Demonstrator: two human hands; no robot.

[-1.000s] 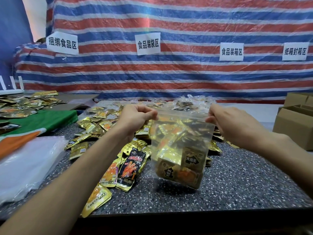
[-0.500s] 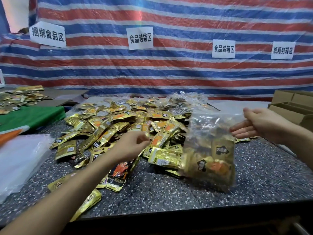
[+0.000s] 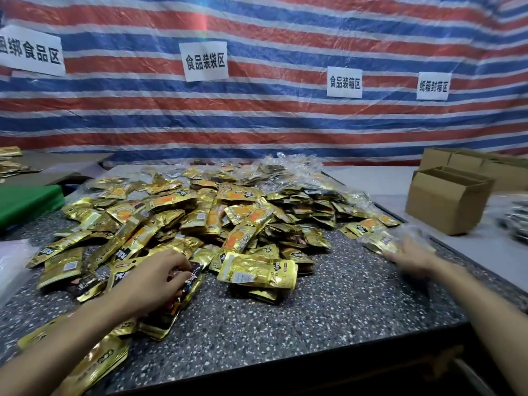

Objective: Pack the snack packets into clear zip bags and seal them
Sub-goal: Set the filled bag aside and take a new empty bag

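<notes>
A big heap of gold snack packets (image 3: 200, 221) covers the speckled dark table (image 3: 328, 304). My left hand (image 3: 155, 277) lies on the heap's near edge, its fingers curled round a dark red-and-black packet (image 3: 187, 282). My right hand (image 3: 410, 257) is blurred, with fingers spread flat, at the table's right side. It touches the filled clear zip bag (image 3: 385, 241), which lies flat there. Several more filled clear bags (image 3: 288, 170) are piled at the back of the heap.
Open cardboard boxes (image 3: 448, 204) stand on the pale surface to the right. A green board (image 3: 25, 204) and a stack of clear plastic (image 3: 11, 267) lie at the left. A striped tarp (image 3: 271, 118) with paper signs hangs behind.
The filled bag went from both hands in front of me to lying flat at the right. My left hand dropped onto the heap and took a dark packet.
</notes>
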